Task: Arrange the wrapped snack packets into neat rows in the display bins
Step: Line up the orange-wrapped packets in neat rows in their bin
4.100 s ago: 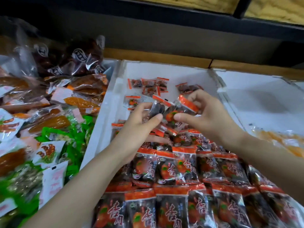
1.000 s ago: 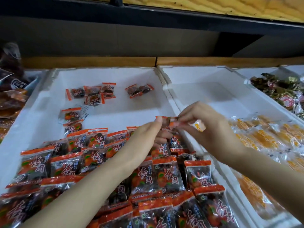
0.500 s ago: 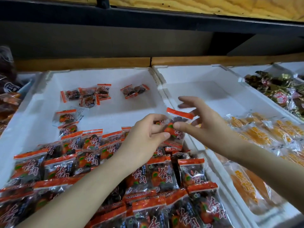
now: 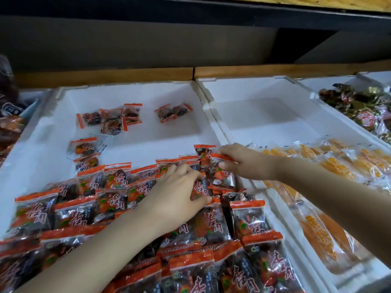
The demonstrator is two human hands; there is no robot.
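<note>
The white foam bin (image 4: 131, 87) holds rows of dark snack packets (image 4: 74, 216) with orange tops across its near half, and a few loose packets (image 4: 110, 119) lie toward its far wall. Against the bin's right wall, the right hand (image 4: 245, 163) pinches the end packet (image 4: 223, 174) by its orange top. Just left of it, the left hand (image 4: 175, 199) curls fingers and thumb around a neighbouring packet (image 4: 198, 190). Right of the bin, a second bin (image 4: 254, 85) holds yellow packets (image 4: 317, 229).
</note>
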